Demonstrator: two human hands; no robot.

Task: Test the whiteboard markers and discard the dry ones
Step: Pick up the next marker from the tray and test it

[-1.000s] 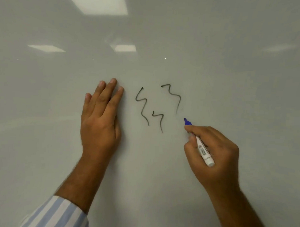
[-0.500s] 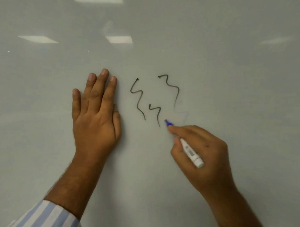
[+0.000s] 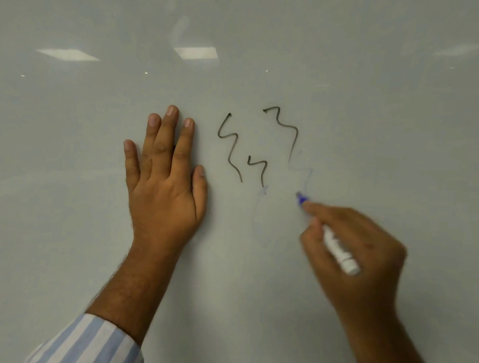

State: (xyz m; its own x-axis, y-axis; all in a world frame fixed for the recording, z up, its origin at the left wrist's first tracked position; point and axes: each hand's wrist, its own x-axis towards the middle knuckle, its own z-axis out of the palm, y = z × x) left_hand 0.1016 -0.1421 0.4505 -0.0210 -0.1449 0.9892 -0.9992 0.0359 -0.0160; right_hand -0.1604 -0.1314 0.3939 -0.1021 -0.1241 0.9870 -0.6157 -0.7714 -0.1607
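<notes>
A whiteboard (image 3: 370,131) fills the head view. My right hand (image 3: 358,256) grips a white marker with a blue tip (image 3: 336,245), its tip touching the board at the lower right of the scribbles. My left hand (image 3: 165,184) lies flat on the board with straight fingers, left of the marks. Three dark squiggles (image 3: 261,144) are drawn at the centre. Very faint blue lines (image 3: 261,212) trail below and to the right of them, barely visible.
Ceiling lights reflect in the glossy board near the top. A blue and white striped sleeve (image 3: 88,344) covers my left forearm at the bottom left. Nothing else shows besides the board.
My right hand swept the marker left under the squiggles and back right, leaving only faint blue traces. My left hand stayed flat on the board.
</notes>
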